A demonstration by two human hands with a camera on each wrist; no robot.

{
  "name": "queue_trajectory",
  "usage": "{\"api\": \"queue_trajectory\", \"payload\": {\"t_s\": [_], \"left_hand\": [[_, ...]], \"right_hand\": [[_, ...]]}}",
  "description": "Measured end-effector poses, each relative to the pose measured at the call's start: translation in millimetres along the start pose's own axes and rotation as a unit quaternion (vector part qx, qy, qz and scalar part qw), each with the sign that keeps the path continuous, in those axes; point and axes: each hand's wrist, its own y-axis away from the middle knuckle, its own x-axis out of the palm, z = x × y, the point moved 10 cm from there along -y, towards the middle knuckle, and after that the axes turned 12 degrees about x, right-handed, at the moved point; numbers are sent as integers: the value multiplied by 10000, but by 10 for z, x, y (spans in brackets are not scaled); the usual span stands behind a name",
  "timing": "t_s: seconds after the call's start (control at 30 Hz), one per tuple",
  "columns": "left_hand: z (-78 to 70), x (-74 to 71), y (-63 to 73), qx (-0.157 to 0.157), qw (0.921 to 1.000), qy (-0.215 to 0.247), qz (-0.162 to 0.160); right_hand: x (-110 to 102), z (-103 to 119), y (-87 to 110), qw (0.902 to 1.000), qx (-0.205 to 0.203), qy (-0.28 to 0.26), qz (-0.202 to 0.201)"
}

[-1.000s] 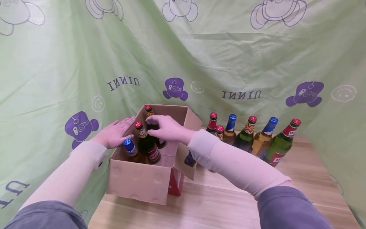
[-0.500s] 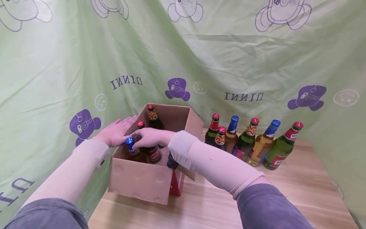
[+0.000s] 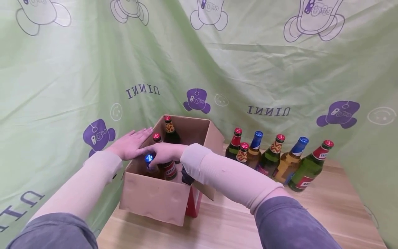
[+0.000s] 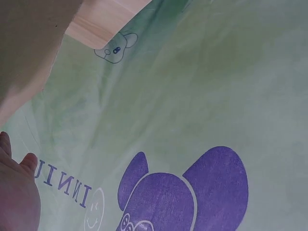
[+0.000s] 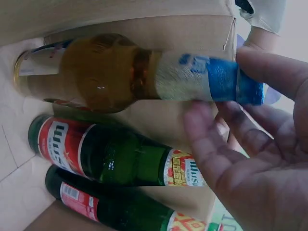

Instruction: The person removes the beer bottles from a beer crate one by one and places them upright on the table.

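Observation:
Inside an open cardboard box stand several beer bottles. At the near left is an amber beer bottle with blue foil and a blue cap. My right hand reaches over the box and grips its neck between thumb and fingers. A green beer bottle with a red label stands beside it, partly behind that hand. Farther back is another dark green bottle with a patterned neck. My left hand rests on the box's left rim, fingers straight. The left wrist view shows part of this hand and a box flap.
Several more beer bottles stand on the wooden table right of the box, among them a blue-capped amber bottle and a green bottle. A box flap folds outward on the right. A green patterned curtain hangs behind.
My right hand has moved from above the middle of the box to the near-left amber bottle and taken its neck. That bottle's cap sits slightly farther right. The left hand stays on the rim.

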Motion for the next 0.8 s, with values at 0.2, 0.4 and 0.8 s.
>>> {"api": "queue_trajectory", "payload": {"t_s": [0.2, 0.4, 0.8], "left_hand": [[54, -36, -14, 109, 9997, -85, -205], [33, -45, -86, 103, 9999, -68, -38], [52, 27, -8, 169, 9998, 5, -139]], "right_hand": [[-24, 41, 10, 9950, -296, 906, -298], [-155, 79, 60, 9871, -500, 1353, -698], [-732, 9, 717, 9847, -183, -58, -1735]]}}
